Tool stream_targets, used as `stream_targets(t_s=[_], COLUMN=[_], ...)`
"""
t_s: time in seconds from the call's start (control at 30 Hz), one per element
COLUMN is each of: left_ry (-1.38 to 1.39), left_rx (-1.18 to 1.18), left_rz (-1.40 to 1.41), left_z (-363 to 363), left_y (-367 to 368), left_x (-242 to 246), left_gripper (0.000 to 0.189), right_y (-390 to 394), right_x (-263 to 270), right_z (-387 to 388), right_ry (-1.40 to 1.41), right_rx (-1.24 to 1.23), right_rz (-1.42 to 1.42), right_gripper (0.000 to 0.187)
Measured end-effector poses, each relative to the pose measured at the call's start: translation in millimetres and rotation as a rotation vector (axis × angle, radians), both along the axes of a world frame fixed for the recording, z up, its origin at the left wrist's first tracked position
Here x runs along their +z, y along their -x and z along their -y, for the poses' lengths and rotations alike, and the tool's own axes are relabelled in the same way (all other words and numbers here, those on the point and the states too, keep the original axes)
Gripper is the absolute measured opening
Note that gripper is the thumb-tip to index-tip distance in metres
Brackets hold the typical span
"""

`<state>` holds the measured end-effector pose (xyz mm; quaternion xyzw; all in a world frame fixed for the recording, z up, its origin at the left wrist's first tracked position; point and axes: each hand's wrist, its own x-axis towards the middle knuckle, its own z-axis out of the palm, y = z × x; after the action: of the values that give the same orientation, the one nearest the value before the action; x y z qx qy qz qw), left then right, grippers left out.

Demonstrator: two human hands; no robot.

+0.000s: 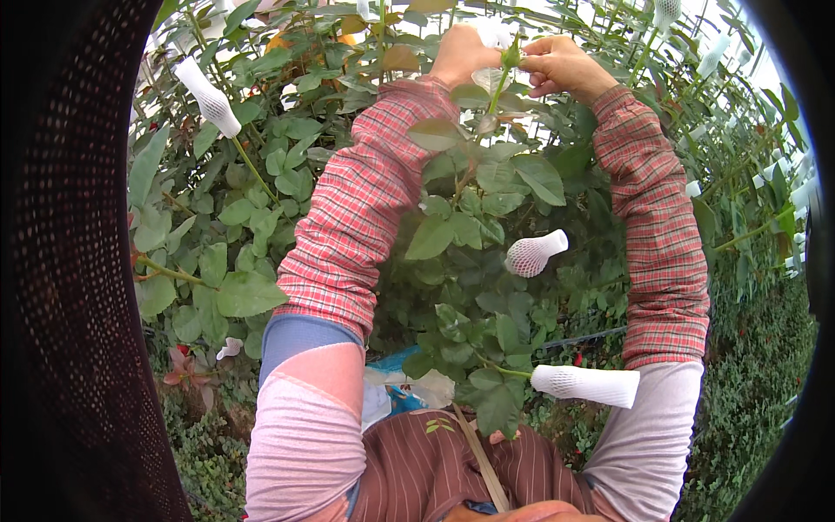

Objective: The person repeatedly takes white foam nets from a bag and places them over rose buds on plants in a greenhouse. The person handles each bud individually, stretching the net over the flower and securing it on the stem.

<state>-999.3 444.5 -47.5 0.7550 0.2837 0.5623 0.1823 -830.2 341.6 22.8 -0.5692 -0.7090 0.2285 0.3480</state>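
Note:
A green rose bud [511,56] stands upright on its stem between my two hands at the top of the view. My left hand [462,55] is just left of it, back of the hand towards me, its fingertips hidden. My right hand [566,66] is at the bud's right side, thumb and fingers drawn together close to it. The bud covers the fingertips, so whether they grip anything is unclear. Something white [494,31] shows behind the bud between the hands, too bright to make out. Below the hands spread the rose leaves [496,176].
White foam net sleeves cover flower heads: one at upper left [209,98], one mid-view [536,253], one near my right upper arm [585,385]. Dark mesh [85,261] borders the left. A plastic bag [417,388] lies by my waist. Dense rose stems surround both arms.

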Motion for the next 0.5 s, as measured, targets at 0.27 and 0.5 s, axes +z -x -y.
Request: stream_targets(t_s=[0.27, 0.5], left_ry=[-0.267, -0.043], left_rx=[0.403, 0.051], left_rz=[0.253, 0.542], left_z=[8, -8], left_y=[-36, -50], left_x=[9, 4], left_gripper=[0.022, 0.023], right_y=[46, 30], right_x=[23, 7], right_z=[-4, -20], right_ry=[-0.230, -0.382], right_rx=[-0.478, -0.371], right_rz=[0.558, 0.582], right_gripper=[0.032, 0.034])
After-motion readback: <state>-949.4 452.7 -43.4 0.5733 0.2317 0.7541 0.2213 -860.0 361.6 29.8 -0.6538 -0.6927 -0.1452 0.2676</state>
